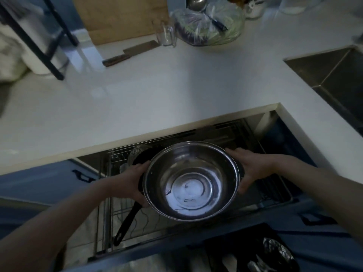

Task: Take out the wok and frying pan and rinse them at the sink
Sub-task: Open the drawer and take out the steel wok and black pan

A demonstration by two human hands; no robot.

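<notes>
The left hand (135, 185) curls round the left rim of a steel bowl (191, 180), thumb over the edge and fingers underneath. The right hand (245, 169) lies against the bowl's right side with fingers almost straight and spread, cupping the wall rather than clutching it. The bowl is held upright between both hands, above an open pull-out wire rack (110, 222) below the counter (157, 91). Directly under the bowl's left edge sits a dark pan (140, 156), mostly hidden, its black handle (127, 224) running down and left from the bowl across the rack; whether it is the wok or the frying pan cannot be told. Past the bowl, on the counter, lie a cleaver (131, 53), a glass (167, 35) and a bag of greens (210, 24). The sink (334, 75) is to the bowl's upper right.
</notes>
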